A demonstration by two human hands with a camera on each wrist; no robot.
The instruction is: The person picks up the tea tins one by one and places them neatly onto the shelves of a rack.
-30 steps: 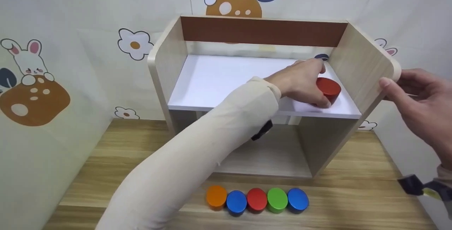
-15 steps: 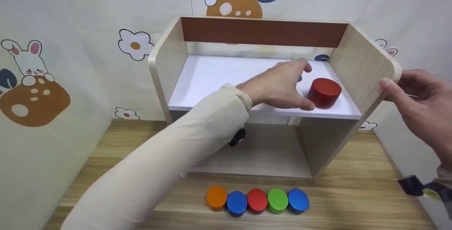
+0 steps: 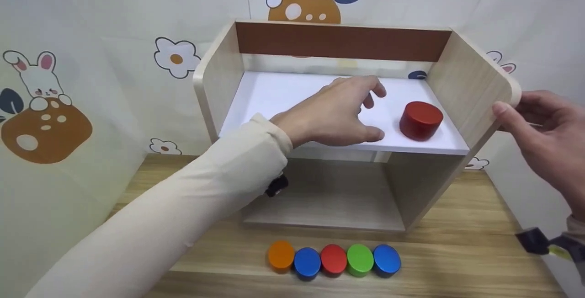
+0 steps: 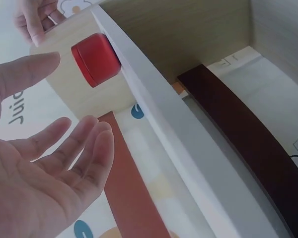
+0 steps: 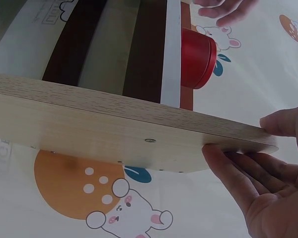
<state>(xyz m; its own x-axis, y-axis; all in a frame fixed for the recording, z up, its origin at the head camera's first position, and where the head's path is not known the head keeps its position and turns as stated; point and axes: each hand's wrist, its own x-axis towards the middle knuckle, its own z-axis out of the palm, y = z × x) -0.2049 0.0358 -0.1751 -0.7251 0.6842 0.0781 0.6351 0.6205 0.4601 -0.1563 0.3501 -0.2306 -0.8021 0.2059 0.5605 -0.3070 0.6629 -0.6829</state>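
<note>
A red round tin stands on the white upper board of a small wooden shelf, near its right side panel. To the left of the tin is my left hand, over the board, fingers loosely bent and thumb apart, holding nothing. The left wrist view shows a gap between this hand and the tin. My right hand grips the front upper corner of the right side panel. In the right wrist view, the thumb of that hand lies on one face and the fingers on the other.
On the wooden table before the shelf, a row of smaller round pieces holds orange, blue, red, green and another blue. A brown rail spans the shelf's back. Patterned walls stand close behind and beside it.
My left hand has let go of the red tin and drawn back to the left. The tin stays on the upper board. My right hand keeps its grip on the side panel.
</note>
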